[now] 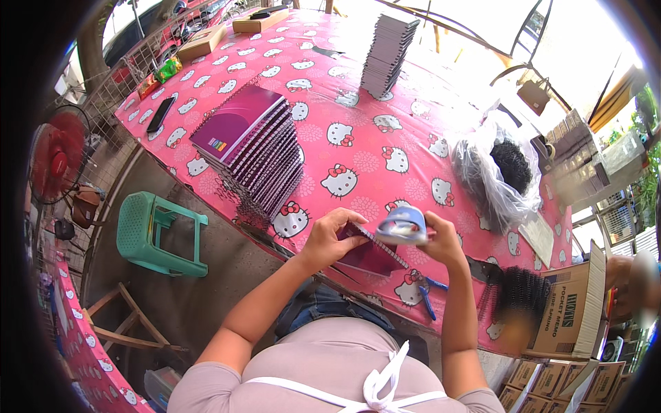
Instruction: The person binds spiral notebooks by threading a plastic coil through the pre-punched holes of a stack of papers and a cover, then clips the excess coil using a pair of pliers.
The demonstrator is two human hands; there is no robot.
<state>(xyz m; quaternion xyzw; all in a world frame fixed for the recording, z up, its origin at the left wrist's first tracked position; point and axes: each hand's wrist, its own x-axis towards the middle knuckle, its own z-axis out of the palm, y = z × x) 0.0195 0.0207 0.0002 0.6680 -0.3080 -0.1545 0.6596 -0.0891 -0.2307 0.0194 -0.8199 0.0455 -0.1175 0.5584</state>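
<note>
My left hand (332,237) grips a purple notebook (368,256) near the table's front edge, thumb on its cover. White marks of a spiral binding run along the notebook's slanted upper edge. My right hand (443,237) holds a rounded blue-and-white object (402,226) over that bound edge; its exact kind I cannot make out. Blue-handled pliers (429,297) lie on the table below my right hand. Left of my left hand rises a tall stack of purple spiral notebooks (251,141).
A stack of grey-edged notebooks (389,55) stands farther back. Black coils fill a clear plastic bag (496,172); more black coils (522,297) lie by a cardboard box (571,310) at right. A phone (161,114) lies left. A green stool (162,234) and red fan (60,162) stand beyond the table.
</note>
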